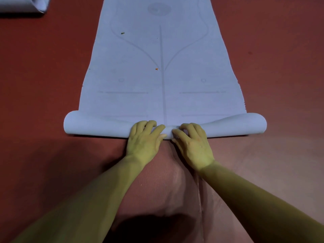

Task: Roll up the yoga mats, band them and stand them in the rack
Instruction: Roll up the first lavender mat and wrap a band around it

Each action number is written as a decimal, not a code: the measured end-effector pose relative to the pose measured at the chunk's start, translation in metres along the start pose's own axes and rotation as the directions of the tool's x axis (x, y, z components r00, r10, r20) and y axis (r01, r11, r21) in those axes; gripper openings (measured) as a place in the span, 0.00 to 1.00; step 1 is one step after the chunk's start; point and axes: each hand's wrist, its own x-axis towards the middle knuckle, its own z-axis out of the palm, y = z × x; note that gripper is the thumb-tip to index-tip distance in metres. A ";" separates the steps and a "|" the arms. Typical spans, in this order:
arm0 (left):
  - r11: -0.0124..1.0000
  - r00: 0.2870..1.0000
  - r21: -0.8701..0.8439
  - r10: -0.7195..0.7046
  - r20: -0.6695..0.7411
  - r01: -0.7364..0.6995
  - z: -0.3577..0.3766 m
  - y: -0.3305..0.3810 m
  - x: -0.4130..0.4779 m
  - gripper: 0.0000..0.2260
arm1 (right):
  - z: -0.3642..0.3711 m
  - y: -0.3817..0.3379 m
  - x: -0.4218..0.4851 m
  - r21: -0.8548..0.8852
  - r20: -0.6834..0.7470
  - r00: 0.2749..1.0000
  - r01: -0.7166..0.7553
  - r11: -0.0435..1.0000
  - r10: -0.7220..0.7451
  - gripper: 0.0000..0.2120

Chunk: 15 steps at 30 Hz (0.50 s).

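Observation:
A pale blue yoga mat [157, 67] with faint printed alignment lines lies flat on the red floor and stretches away from me. Its near end is curled into a loose roll [98, 126] that spans the mat's full width. My left hand [145, 137] and my right hand [191, 141] sit side by side at the middle of the roll, fingers curled over its top and thumbs pressed against its near side. Both ends of the roll stand looser and fatter than the pinched middle.
Another pale blue mat [22, 5], partly rolled or folded, lies at the far left corner. Two small scraps, one green [122, 33] and one orange [156, 69], rest on the flat mat. Red ribbed floor matting [43, 85] surrounds everything.

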 end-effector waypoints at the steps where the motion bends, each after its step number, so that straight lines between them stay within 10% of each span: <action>1: 1.000 1.000 -0.003 0.000 -0.011 0.000 0.000 0.000 0.000 0.16 | 0.002 0.001 0.002 0.012 0.007 1.000 -0.006 1.000 0.006 0.07; 15: 1.000 1.000 -0.028 0.001 -0.030 -0.002 0.005 -0.006 0.012 0.15 | 0.002 -0.012 0.018 0.029 0.038 0.998 -0.045 0.999 0.044 0.12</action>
